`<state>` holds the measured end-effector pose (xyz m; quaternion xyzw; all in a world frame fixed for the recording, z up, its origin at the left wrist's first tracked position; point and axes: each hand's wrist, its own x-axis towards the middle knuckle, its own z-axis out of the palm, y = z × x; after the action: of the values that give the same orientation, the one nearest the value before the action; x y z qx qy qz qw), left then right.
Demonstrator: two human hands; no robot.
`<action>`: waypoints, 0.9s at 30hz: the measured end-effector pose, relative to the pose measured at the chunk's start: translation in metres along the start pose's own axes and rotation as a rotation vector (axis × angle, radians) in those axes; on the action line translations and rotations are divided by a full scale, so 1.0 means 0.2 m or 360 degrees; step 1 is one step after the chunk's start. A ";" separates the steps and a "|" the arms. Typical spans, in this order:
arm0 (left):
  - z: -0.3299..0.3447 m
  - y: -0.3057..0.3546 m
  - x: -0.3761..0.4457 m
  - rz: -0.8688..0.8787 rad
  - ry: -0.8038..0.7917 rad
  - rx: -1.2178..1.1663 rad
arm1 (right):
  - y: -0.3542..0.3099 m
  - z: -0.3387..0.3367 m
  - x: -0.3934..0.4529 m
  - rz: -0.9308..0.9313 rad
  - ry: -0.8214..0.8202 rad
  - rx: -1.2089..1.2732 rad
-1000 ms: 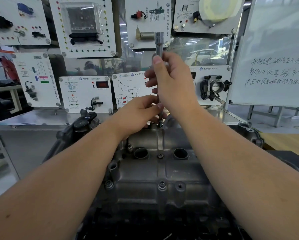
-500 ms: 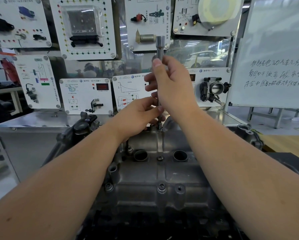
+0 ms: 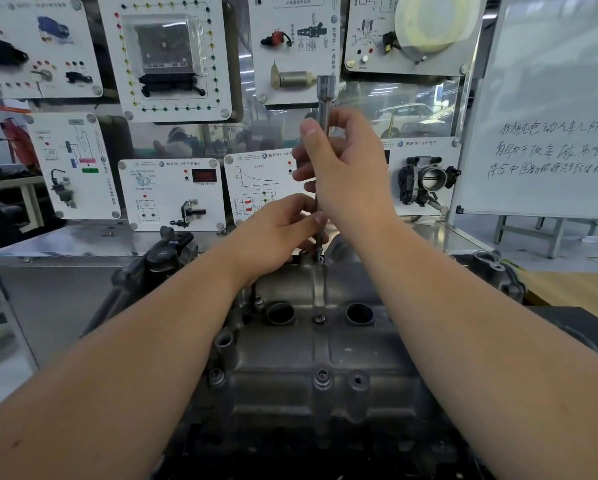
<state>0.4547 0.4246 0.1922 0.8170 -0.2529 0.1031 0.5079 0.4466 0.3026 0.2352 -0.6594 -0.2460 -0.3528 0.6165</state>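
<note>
The right hand (image 3: 346,168) is curled tight around a long metal tool (image 3: 326,93) that stands straight up in the middle of the frame. The left hand (image 3: 276,230) pinches the tool lower down. The tool's tip touches the far end of the gray engine (image 3: 311,358).

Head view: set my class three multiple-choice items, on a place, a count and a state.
1. Where is the lower tip of the tool? A on the floor; B on the whiteboard; C at the far end of the engine cover.
2. How many large round holes lie side by side? A one; B two; C four.
3. What does the right hand do? A grips the upright tool; B lies flat; C hangs free.
Answers: C, the tip meets the cover's far end; B, two holes flank a small bolt; A, its fingers curl round the shaft.
</note>
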 end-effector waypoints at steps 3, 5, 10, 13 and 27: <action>0.00 -0.01 0.01 -0.0014 0.0016 -0.0005 | 0.01 -0.01 0.00 -0.0044 0.0027 -0.0023; 0.00 -0.01 0.00 -0.0003 0.0003 -0.0027 | 0.01 0.00 0.00 -0.0044 0.0030 -0.0054; 0.00 0.01 -0.01 0.0013 -0.0037 -0.0108 | 0.01 0.00 0.01 0.0008 0.0021 -0.0047; 0.00 0.01 -0.01 0.0029 -0.0028 -0.0037 | 0.00 0.00 0.00 0.0016 0.0019 0.0005; 0.00 0.01 -0.01 -0.0019 -0.0028 -0.0073 | 0.00 0.00 0.01 0.0045 -0.0004 -0.0011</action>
<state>0.4527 0.4240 0.1929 0.8075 -0.2547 0.0871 0.5248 0.4475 0.3025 0.2374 -0.6653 -0.2362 -0.3441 0.6190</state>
